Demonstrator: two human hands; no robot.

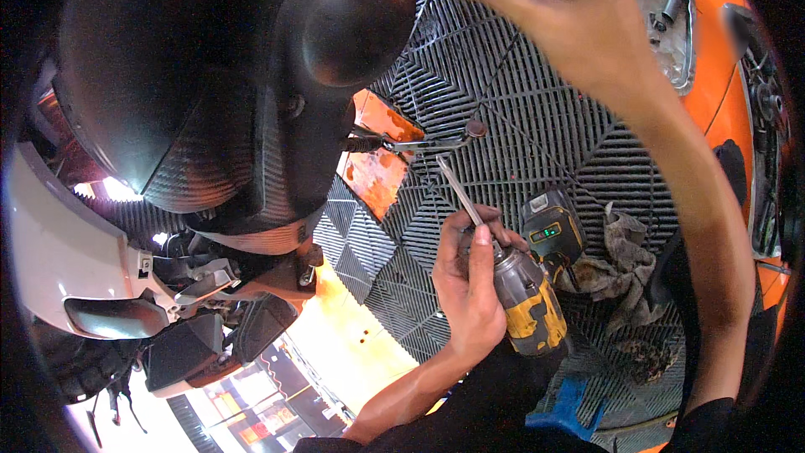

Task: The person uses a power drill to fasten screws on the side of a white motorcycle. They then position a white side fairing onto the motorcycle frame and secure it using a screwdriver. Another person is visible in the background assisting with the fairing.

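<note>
Power driver, yellow and dark grey, sits low and right of centre, above the floor; its slim metal bit points up and to the left, tip free of contact. Battery block with small green lights shows just right of the driver's nose.

Left hand is wrapped around the nose end, thumb laid up along the base of the bit, fingers curled behind.

Right hand is at the upper edge, well apart from the driver, near the rounded end of a large black housing. Thumb stretched out toward the housing; the fingers are dim and partly cut off by the edge. Cannot tell whether they pinch anything or touch the housing.

Below the housing, a metal lever with a round end juts right, over an orange, stained floor patch. Grey ribbed floor tiles all around. Crumpled grey rag on them, just beside the battery block. Metal tray with small dark parts at upper right, on an orange surface. White body panel at far left.
</note>
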